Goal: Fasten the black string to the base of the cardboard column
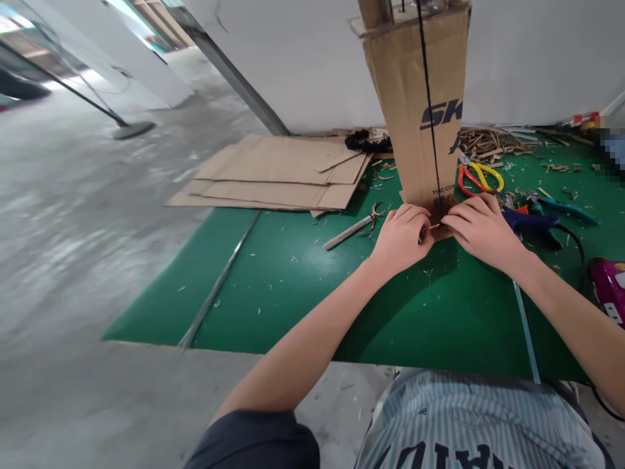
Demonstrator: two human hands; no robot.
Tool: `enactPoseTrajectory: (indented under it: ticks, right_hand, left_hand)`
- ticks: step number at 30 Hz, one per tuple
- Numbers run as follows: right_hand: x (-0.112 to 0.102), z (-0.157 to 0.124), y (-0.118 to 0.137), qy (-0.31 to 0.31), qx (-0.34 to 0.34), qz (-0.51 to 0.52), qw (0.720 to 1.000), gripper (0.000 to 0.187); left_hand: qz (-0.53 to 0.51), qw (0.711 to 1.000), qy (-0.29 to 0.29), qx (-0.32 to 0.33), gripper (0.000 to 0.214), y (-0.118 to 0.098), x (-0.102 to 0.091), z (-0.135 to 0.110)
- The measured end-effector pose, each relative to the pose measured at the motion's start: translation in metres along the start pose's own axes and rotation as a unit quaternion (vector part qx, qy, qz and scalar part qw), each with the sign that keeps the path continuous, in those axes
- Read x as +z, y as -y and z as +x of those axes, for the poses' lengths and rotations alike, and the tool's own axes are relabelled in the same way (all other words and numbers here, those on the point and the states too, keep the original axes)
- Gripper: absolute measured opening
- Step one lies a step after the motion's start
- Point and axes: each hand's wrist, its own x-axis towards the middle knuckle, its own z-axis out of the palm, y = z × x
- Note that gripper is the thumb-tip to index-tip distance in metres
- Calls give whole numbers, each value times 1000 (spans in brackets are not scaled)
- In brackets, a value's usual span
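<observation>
A tall tapering cardboard box [407,111] with dark printed letters stands upright on the green table, its base between my hands. Down its front face runs a black cord [430,111], which ends at my fingertips. My left hand [403,238] is closed at the lower left of the base; a small dark thing shows in its curled fingers, too covered to name. On the other side, my right hand [481,228] pinches the lower end of the cord, fingertips close to those of the left. A thin light sliver shows between the two hands.
Flat cardboard sheets [278,163] lie at the back left of the green table [293,286]. Scissors with red and yellow handles [481,177], teal pliers [569,208], a blue glue gun [530,221] and a magenta power strip [608,286] are right. Cardboard scraps [488,143] lie behind.
</observation>
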Motion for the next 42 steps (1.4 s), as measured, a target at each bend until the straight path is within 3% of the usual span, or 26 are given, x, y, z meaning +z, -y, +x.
enactPoseTrajectory:
  ticks: [19, 25, 30, 42]
  right_hand:
    - [13, 1, -4, -6, -28, 47, 998, 26]
    - [17, 0, -4, -18, -39, 6, 999, 26]
    - [19, 0, -4, -31, -61, -34, 997, 25]
    - [17, -1, -2, -51, -75, -48, 995, 27]
  left_hand:
    - [111, 992, 26, 52, 21, 5, -4, -1]
    - [89, 995, 34, 40, 12, 7, -5, -1]
    - [77, 996, 14, 37, 11, 8, -3, -1]
    - [54, 998, 27, 37, 15, 10, -1, 0]
